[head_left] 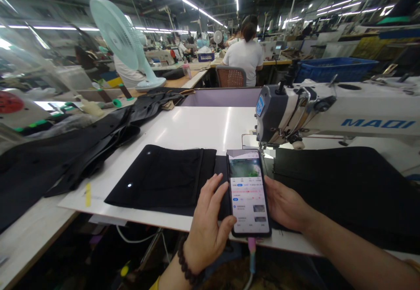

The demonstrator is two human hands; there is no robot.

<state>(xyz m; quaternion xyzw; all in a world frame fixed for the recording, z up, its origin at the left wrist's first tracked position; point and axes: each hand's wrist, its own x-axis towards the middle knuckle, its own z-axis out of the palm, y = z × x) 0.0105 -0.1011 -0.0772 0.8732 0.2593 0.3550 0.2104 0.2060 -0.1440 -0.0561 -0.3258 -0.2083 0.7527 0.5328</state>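
Observation:
A smartphone (248, 193) with a lit screen lies over black fabric at the table's near edge, a cable plugged into its bottom end. My left hand (207, 222) grips the phone's left side, thumb against its lower edge, a bead bracelet on the wrist. My right hand (286, 204) holds the phone's right side, fingers behind it. A black fabric piece (160, 177) with two small white dots lies flat just left of the phone. More black fabric (341, 185) spreads to the right under the sewing machine (295, 113).
A pile of black garments (82, 145) covers the left of the white table (197, 126). A pale green fan (121, 40) stands at the back left. A person in a white shirt (246, 56) sits on a chair beyond. A blue crate (334, 68) sits behind the machine.

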